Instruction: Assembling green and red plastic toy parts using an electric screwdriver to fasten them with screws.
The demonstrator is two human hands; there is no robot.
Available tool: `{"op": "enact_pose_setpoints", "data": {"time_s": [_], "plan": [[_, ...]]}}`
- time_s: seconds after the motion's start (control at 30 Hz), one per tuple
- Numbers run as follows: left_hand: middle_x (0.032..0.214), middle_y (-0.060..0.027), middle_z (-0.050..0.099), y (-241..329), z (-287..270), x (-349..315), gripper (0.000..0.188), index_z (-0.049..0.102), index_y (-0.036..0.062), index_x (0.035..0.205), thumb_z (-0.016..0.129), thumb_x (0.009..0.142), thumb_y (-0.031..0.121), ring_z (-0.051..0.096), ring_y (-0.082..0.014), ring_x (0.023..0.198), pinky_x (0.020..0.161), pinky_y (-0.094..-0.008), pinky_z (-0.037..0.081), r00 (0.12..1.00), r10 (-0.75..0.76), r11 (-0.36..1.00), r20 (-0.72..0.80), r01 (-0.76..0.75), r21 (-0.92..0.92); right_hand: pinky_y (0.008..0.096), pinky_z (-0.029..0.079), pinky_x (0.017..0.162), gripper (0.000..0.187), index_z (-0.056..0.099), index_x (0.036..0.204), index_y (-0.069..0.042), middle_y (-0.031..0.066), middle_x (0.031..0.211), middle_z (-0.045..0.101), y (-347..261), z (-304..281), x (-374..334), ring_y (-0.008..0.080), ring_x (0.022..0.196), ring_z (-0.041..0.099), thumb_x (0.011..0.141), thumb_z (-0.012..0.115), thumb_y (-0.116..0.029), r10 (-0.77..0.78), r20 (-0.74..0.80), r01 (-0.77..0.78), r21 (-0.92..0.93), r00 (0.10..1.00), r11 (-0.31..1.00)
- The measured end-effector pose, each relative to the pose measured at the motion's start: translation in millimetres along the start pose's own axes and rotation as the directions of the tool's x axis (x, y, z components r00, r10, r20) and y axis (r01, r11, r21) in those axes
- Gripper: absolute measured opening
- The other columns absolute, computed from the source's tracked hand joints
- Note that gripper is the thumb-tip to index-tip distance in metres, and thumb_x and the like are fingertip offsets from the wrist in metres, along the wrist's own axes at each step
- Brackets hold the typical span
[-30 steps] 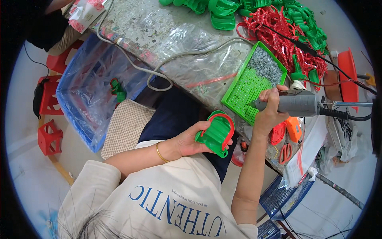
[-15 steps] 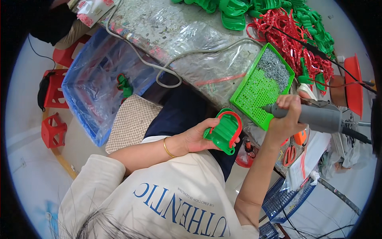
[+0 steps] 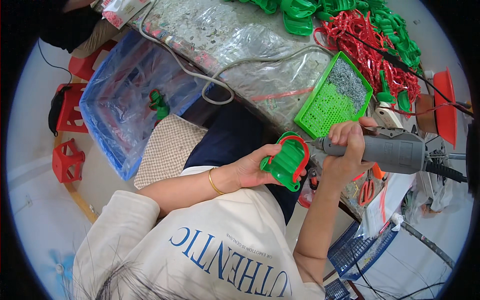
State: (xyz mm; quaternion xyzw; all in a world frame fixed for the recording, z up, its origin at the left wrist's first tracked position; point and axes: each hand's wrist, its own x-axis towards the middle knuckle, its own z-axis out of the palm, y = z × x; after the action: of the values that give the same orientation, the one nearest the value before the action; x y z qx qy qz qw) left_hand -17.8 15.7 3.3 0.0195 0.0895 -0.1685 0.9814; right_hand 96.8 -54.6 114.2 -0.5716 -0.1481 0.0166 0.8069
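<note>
My left hand (image 3: 252,167) grips a green plastic piece (image 3: 285,162), ridged inside and cupped, with a red strap (image 3: 306,156) curving along its right side. Wrapped in my right hand (image 3: 347,145) is a grey electric screwdriver (image 3: 392,151), lying nearly level. Its tip points left and reaches the upper right edge of the green piece, by the red strap; whether it touches cannot be made out. Just beyond, a bright green perforated tray (image 3: 304,128) on the table holds a heap of small grey screws (image 3: 347,82) at its far right, with more spread over its holes.
Red straps (image 3: 350,42) and green plastic pieces (image 3: 300,20) are piled at the far right. A grey cable (image 3: 270,63) crosses the plastic-covered table (image 3: 225,30). To the left stands a blue lined bin (image 3: 125,100) with a few pieces inside. Scissors (image 3: 366,192) lie right of my forearm.
The screwdriver has left the tray and come down and left to the green piece. My left hand has shifted slightly right, still holding that piece.
</note>
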Motion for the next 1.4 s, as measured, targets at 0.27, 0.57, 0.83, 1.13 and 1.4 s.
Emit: {"op": "enact_pose_setpoints", "data": {"time_s": [0.27, 0.57, 0.83, 1.13, 1.4], "plan": [[0.125, -0.0183, 0.052, -1.3, 0.3, -2.0, 0.066, 0.042, 0.0025, 0.132, 0.058, 0.083, 0.044, 0.051, -0.0338, 0.116, 0.098, -0.0476, 0.041, 1.000, 0.001, 1.000, 0.020, -0.001, 0.009, 0.0285, 0.037, 0.052, 0.023, 0.048, 0.102, 0.004, 0.0035, 0.059, 0.041, 5.7, 1.8, -4.2, 0.0123, 0.052, 0.040, 0.082, 0.054, -0.004, -0.003, 0.014, 0.004, -0.024, 1.000, 1.000], [0.126, -0.0180, 0.051, -2.0, 3.3, -5.7, 0.068, 0.040, 0.0023, 0.133, 0.058, 0.083, 0.045, 0.050, -0.0349, 0.116, 0.099, -0.0472, 0.040, 1.000, 0.011, 1.000, -0.003, -0.011, 0.010, 0.0288, 0.037, 0.053, 0.020, 0.047, 0.101, 0.003, 0.0035, 0.059, 0.042, 6.4, -0.1, -8.7, 0.0124, 0.053, 0.042, 0.082, 0.052, -0.004, -0.046, 0.050, 0.046, 0.006, 0.998, 0.999], [0.124, -0.0179, 0.053, -2.0, 9.5, -6.4, 0.063, 0.042, 0.0020, 0.131, 0.056, 0.086, 0.044, 0.053, -0.0340, 0.113, 0.096, -0.0468, 0.043, 1.000, 0.020, 1.000, 0.009, -0.020, 0.016, 0.0277, 0.037, 0.054, 0.022, 0.048, 0.103, 0.001, 0.0027, 0.060, 0.040, 2.9, -2.0, -10.2, 0.0123, 0.053, 0.041, 0.082, 0.053, -0.005, -0.122, 0.114, 0.124, -0.009, 0.986, 0.992], [0.121, -0.0210, 0.054, -0.4, 13.2, -3.8, 0.060, 0.042, 0.0030, 0.130, 0.053, 0.086, 0.043, 0.054, -0.0343, 0.110, 0.094, -0.0473, 0.044, 1.000, -0.003, 0.999, 0.005, 0.003, -0.035, 0.0276, 0.038, 0.054, 0.024, 0.049, 0.105, 0.002, 0.0033, 0.062, 0.043, -10.5, -29.1, 28.9, 0.0118, 0.054, 0.042, 0.082, 0.055, -0.004, -0.103, 0.029, 0.104, -0.012, 0.994, 0.995], [0.119, -0.0191, 0.056, 1.6, 13.4, 1.0, 0.057, 0.046, 0.0003, 0.127, 0.052, 0.087, 0.040, 0.056, -0.0305, 0.109, 0.090, -0.0456, 0.048, 1.000, 0.017, 0.998, -0.004, -0.017, -0.059, 0.0278, 0.041, 0.055, 0.022, 0.047, 0.103, 0.009, 0.0034, 0.062, 0.044, 32.5, -41.7, 41.1, 0.0114, 0.054, 0.044, 0.082, 0.051, 0.003, -0.156, -0.032, 0.148, -0.176, 0.987, 0.973]]}}
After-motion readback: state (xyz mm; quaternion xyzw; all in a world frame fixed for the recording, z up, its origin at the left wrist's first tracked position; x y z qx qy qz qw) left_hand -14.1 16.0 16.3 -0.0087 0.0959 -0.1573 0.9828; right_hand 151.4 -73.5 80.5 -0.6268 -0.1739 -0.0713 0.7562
